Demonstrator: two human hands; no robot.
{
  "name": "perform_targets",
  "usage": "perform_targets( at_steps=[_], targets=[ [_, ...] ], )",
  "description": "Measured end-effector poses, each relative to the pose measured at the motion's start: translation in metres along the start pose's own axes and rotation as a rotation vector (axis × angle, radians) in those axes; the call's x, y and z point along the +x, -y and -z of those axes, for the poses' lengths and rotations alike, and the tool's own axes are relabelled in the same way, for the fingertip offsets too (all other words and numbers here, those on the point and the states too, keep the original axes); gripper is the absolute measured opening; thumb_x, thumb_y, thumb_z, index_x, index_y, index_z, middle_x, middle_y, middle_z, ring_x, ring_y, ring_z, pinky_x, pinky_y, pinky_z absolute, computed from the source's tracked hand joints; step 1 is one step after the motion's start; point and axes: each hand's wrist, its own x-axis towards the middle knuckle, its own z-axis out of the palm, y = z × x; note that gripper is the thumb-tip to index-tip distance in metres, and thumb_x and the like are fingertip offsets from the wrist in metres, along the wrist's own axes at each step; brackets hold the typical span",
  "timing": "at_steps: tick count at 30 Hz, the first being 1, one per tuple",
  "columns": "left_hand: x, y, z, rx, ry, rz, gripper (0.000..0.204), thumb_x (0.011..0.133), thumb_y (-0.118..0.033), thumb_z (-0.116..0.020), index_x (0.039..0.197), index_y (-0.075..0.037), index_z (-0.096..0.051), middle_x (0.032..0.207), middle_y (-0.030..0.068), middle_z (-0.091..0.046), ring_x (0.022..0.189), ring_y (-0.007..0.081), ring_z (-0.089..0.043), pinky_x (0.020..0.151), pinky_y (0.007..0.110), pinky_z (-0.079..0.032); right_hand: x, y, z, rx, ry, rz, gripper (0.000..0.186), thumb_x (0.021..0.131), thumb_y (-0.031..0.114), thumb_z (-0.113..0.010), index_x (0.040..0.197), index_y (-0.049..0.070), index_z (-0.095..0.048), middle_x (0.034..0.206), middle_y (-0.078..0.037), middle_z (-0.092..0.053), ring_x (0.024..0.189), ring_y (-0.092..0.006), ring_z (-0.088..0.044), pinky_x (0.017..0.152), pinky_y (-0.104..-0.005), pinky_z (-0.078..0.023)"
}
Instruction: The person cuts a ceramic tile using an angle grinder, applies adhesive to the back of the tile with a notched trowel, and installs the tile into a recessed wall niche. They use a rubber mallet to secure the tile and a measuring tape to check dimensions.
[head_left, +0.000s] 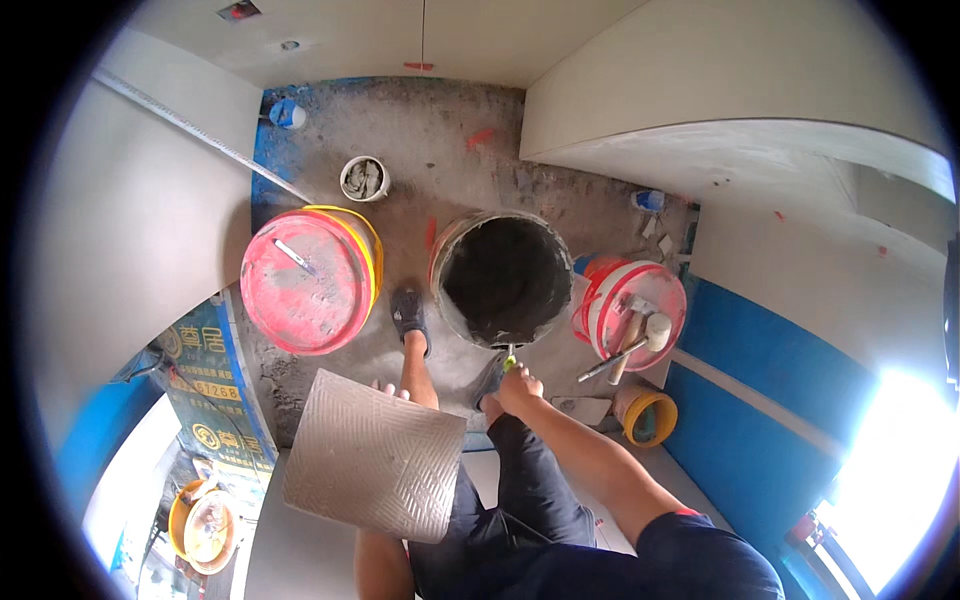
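Observation:
My left hand [391, 390] supports a square tile [375, 455] from beneath; only its fingertips show past the tile's far edge. The tile's ridged, patterned face is turned up, above my left thigh. My right hand [519, 388] is closed round the green handle [510, 358] of a tool, at the near rim of a large bucket [447, 300]. The tool's working end is hidden or too small to make out. Dark grey wet mortar [505, 275] lies in that bucket.
Left stands a red-lidded bucket [305, 290] with a thin tool on it. Right, another lidded bucket [668, 300] carries a mallet [657, 330]. A small pail [364, 179] of grey lumps sits farther off. A yellow bucket [650, 419] lies by the right wall. Walls close in both sides.

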Motion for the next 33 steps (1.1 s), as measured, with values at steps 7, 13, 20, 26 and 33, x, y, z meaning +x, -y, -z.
perform_targets(
  at_steps=[7,13,20,26,33],
  targets=[
    [0.05,0.0,0.004,-0.017,-0.052,0.18,0.056,0.097,-0.046,-0.053,0.128,-0.001,-0.051,0.13,0.0176,-0.047,0.12,0.0311,-0.041,0.105,0.048,-0.033,0.04,0.028,0.039,-0.209,0.178,0.112,0.046,0.086,0.034,-0.065,0.113,-0.003,-0.066,0.113,-0.019,-0.067,0.102,-0.0337,-0.068,0.085,-0.0444,-0.056],
    [0.111,0.017,-0.005,0.009,-0.016,0.323,0.055,0.097,-0.047,-0.052,0.127,-0.001,-0.051,0.127,0.0162,-0.048,0.116,0.0292,-0.042,0.104,0.046,-0.034,0.119,0.006,0.116,-0.404,0.08,0.087,0.033,0.089,0.021,-0.058,0.111,-0.001,-0.069,0.112,-0.022,-0.069,0.099,-0.0324,-0.071,0.084,-0.0426,-0.057],
    [0.15,0.027,0.026,-0.005,-0.063,0.455,0.054,0.098,-0.048,-0.05,0.125,-0.002,-0.051,0.123,0.0146,-0.049,0.112,0.0271,-0.043,0.102,0.044,-0.035,0.199,0.007,0.105,-0.439,-0.094,-0.215,0.038,0.095,0.016,-0.057,0.132,0.007,-0.062,0.126,-0.011,-0.067,0.116,-0.0267,-0.066,0.083,-0.0397,-0.058],
    [0.17,0.031,0.053,-0.012,-0.118,0.548,0.053,0.099,-0.049,-0.048,0.124,-0.002,-0.051,0.12,0.0132,-0.049,0.108,0.0252,-0.044,0.1,0.042,-0.036,0.25,0.037,0.118,-0.262,-0.074,-0.307,0.032,0.094,0.017,-0.061,0.124,0.01,-0.068,0.131,-0.011,-0.065,0.12,-0.028,-0.063,0.084,-0.0381,-0.057],
    [0.175,0.034,0.07,-0.015,-0.168,0.598,0.053,0.1,-0.05,-0.046,0.122,-0.003,-0.051,0.117,0.0116,-0.05,0.104,0.023,-0.046,0.098,0.04,-0.037,0.251,0.039,0.134,-0.351,0.028,-0.053,0.031,0.086,0.011,-0.068,0.116,0.009,-0.072,0.124,-0.013,-0.068,0.114,-0.0285,-0.067,0.083,-0.0385,-0.058]
  ],
)
